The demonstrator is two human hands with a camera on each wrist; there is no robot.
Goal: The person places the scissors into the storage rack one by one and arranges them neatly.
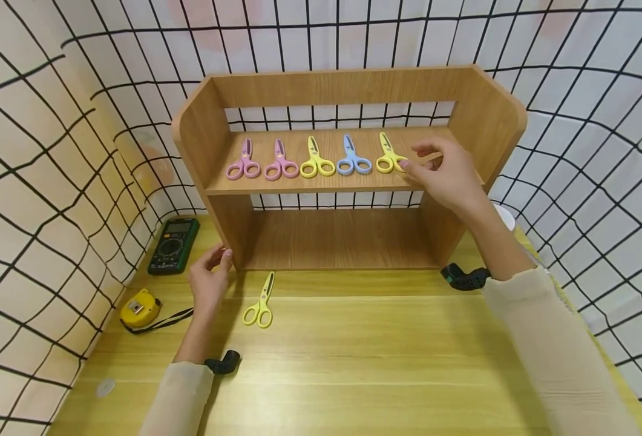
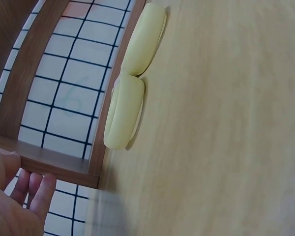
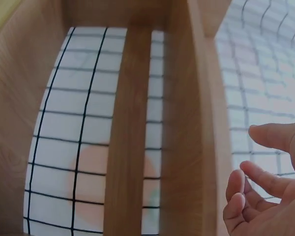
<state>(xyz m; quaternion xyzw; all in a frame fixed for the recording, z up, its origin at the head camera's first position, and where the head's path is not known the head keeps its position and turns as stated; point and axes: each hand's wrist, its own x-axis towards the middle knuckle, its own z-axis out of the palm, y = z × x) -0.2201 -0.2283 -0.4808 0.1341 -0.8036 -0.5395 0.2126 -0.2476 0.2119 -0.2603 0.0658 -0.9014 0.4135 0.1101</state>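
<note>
Wood of a light yellow colour makes the desk (image 1: 380, 363), and white walls (image 1: 54, 151) with a black grid pattern stand around it on three sides. A brown wooden shelf (image 1: 495, 115) stands at the back of the desk, with one board in the middle and an open space under it.

On the board six... no, five scissors lie in one row, blades pointing to the back: two pink scissors (image 1: 242, 162), then yellow scissors (image 1: 316, 160), blue scissors (image 1: 353, 158) and one more yellow pair (image 1: 389, 156) at the right end. A sixth pair, the loose yellow scissors (image 1: 261, 303), lies on the desk in front of the shelf, near its left corner. So there are three yellow pairs, two pink and one blue.

The right hand (image 1: 446, 172) is over the board, fingers loosely spread and holding nothing, its fingertips just beside the handle of the right yellow pair. The left hand (image 1: 209, 281) rests at the lower left corner of the shelf, fingers relaxed and touching the wood, just left of the loose yellow scissors.

One multimeter (image 1: 173, 245) and one yellow tape measure (image 1: 140, 307) lie at the left side of the desk.
</note>
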